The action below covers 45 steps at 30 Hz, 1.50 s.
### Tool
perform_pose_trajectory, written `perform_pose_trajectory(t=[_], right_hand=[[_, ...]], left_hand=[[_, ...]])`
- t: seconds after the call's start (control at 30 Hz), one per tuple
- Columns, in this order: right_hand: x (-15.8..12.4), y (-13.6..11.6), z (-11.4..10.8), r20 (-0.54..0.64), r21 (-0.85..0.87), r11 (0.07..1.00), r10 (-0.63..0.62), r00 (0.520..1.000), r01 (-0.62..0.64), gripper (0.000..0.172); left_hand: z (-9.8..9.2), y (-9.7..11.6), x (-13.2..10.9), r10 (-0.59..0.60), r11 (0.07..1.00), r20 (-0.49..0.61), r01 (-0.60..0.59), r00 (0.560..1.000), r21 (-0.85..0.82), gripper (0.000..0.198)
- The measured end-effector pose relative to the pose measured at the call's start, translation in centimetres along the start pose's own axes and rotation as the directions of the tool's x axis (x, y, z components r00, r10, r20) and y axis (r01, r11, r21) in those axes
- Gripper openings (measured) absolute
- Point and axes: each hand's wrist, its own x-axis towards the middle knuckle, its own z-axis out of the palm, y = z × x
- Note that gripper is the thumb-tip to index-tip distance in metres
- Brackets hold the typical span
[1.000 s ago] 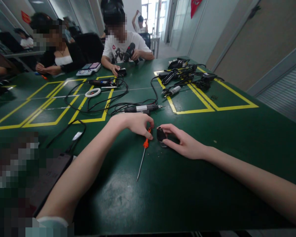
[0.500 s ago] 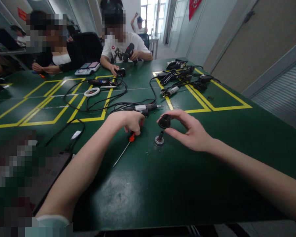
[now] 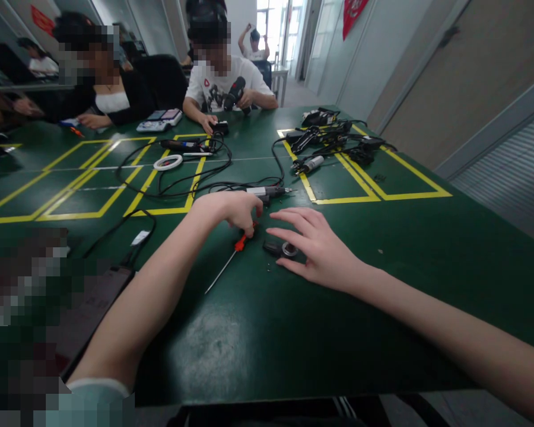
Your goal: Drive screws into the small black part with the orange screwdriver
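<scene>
My left hand [image 3: 244,213] is closed around the orange-red handle of a screwdriver [image 3: 240,244]. The screwdriver's thin metal shaft slants down and left, its tip close to the table. My right hand [image 3: 314,242] is open, fingers apart, just above the table. Close to its fingertips are a black plastic cap-like piece [image 3: 272,248] and a round metal ring-shaped part [image 3: 289,249]. They sit side by side; whether they are joined I cannot tell. Tiny screw-like bits [image 3: 269,268] lie in front of them.
A corded pen-shaped electric tool [image 3: 267,193] lies behind my hands, with black cables and a white tape ring [image 3: 168,162] to its left. More tools and cords [image 3: 311,139] pile up farther right. Across the green table [image 3: 338,356], a co-worker [image 3: 231,83] holds a power drill.
My right hand has lowered and opened, letting go of the black cap-like piece, which now lies by the metal part. My left hand keeps the screwdriver in nearly the same place.
</scene>
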Motion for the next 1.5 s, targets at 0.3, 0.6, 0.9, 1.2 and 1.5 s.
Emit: perform_pose_trajectory(t=[0.3,0.6,0.9,1.2,1.5], right_hand=[[-2.8,1.5,-2.0,-0.012,0.341,0.885,0.34,0.94,-0.316,0.045],[-1.2,2.1,-0.4,0.2,0.453,0.811,0.312,0.929,-0.37,0.016],[-1.5,2.3,-0.4,0.197,0.515,0.757,0.352,0.915,-0.402,0.018],[-1.1,2.8,0.6,0.188,0.53,0.786,0.257,0.948,-0.318,0.059],[1.4,0.4,3.2,0.184,0.487,0.824,0.227,0.956,-0.289,0.067]], left_hand=[[0.3,0.5,0.2,0.162,0.983,0.001,-0.162,0.987,0.091,0.062],[1.4,0.6,1.8,0.294,0.954,-0.001,-0.294,0.956,-0.063,0.028],[1.2,1.6,0.8,0.33,0.928,-0.081,-0.339,0.94,-0.152,0.023],[-0.6,-0.8,-0.1,0.142,0.982,-0.068,-0.149,0.988,-0.119,0.038],[-0.8,-2.3,-0.1,-0.009,1.0,-0.167,0.01,0.986,0.01,0.048]])
